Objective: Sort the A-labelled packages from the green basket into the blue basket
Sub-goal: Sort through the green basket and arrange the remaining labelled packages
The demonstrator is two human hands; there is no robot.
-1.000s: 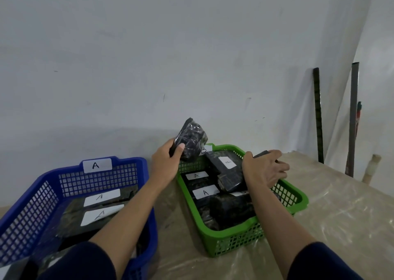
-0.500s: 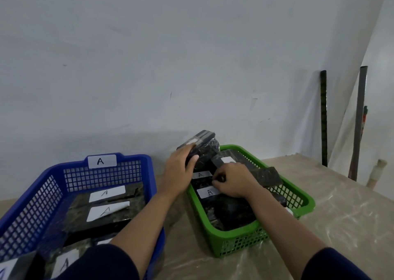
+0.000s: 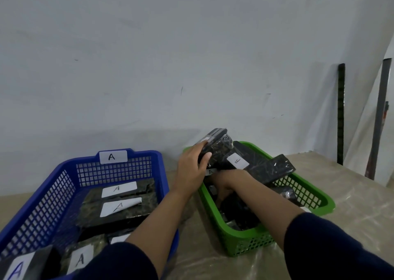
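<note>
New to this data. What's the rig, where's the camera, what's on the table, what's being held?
No robot here: a person works bare-handed. The single view comes from a camera on their head, looking forward and down.

On the plastic-covered table stand a blue basket tagged A, holding black packages labelled A, and a green basket with more black packages, one labelled B.

The left hand has a grip on a black package at the green basket's far end. The right hand reaches down into the green basket; its fingers are hidden.
</note>
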